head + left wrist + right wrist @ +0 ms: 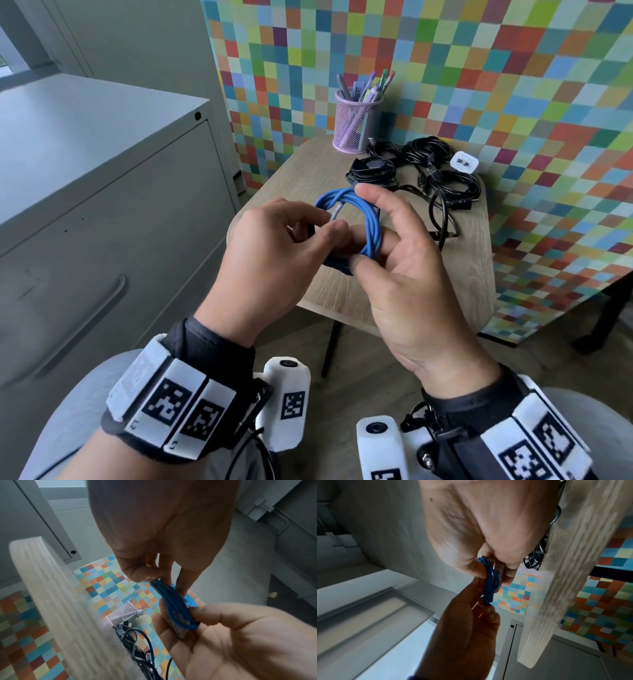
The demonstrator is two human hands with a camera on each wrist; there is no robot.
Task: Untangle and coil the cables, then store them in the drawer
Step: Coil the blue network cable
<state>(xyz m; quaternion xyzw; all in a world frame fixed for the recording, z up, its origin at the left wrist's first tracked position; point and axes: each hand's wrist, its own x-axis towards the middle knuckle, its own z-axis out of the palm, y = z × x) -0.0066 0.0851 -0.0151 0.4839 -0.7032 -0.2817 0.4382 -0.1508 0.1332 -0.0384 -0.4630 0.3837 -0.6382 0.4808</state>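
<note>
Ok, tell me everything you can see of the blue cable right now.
The blue cable is a thin, smooth, plastic-looking cord wound into a small round coil of several loops. It is held up in the air over the near edge of the wooden table, not resting on it. The right hand pinches the coil on its right side, thumb through the loop. The left hand holds the other side and pinches the pale, clear-looking plug end lying across the loops. The black cables lie apart, further back.

blue cable (368,219) coiled (black cables (428,168) heaped)
</note>
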